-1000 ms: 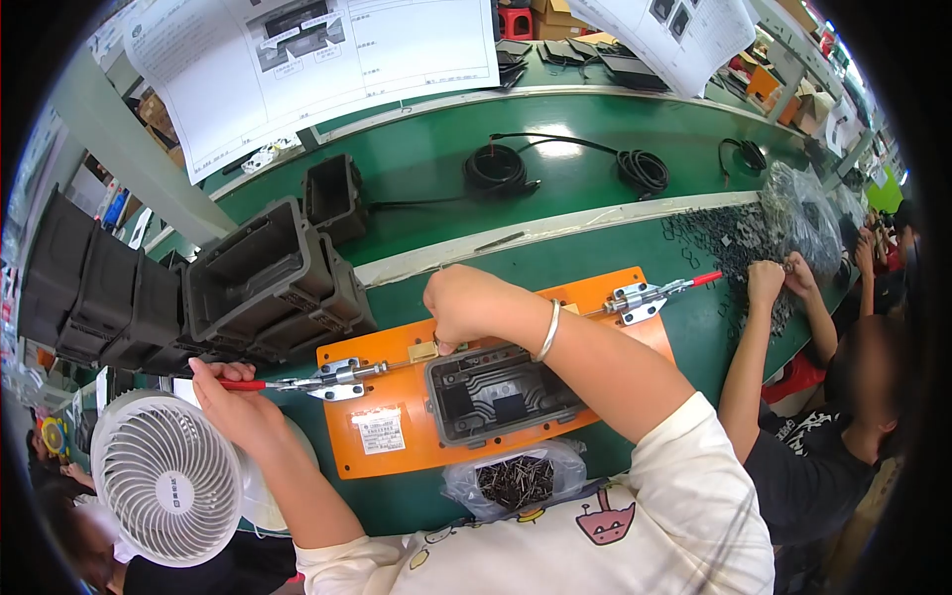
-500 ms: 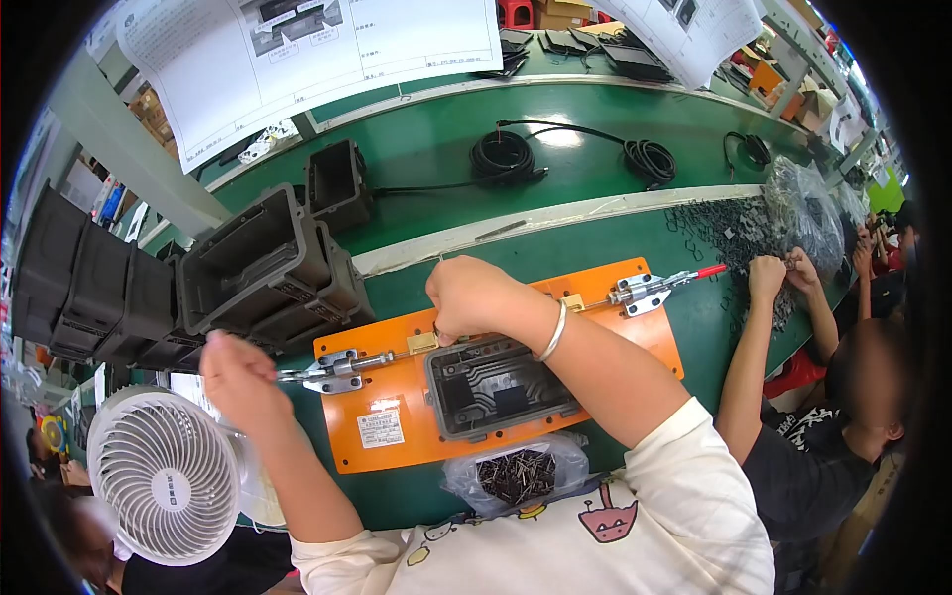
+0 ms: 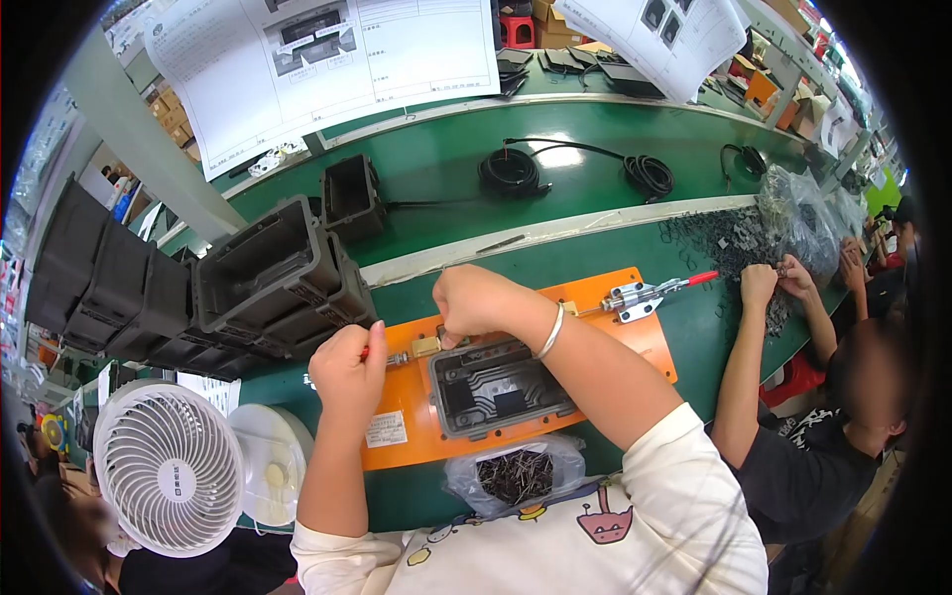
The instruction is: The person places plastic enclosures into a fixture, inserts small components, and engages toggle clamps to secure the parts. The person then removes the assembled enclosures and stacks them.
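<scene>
My left hand is closed around the handle of the left toggle clamp; a bit of red grip shows by the thumb, and the hand covers most of the clamp. Curled at the upper left rim of a dark grey housing, my right hand has its fingertips down beside a brass-coloured block. Whatever those fingers pinch is hidden. The open housing lies in an orange fixture plate. On the plate's right end sits another toggle clamp with a red handle.
Grey housings are stacked at the left near a white fan. A bag of screws lies in front of the plate. Coiled black cables rest behind. At right, a co-worker's hands are over small black parts.
My left hand has moved right and inward, bringing the left clamp's handle with it over the plate. My right hand stays by the brass-coloured block. The camera view has shifted slightly.
</scene>
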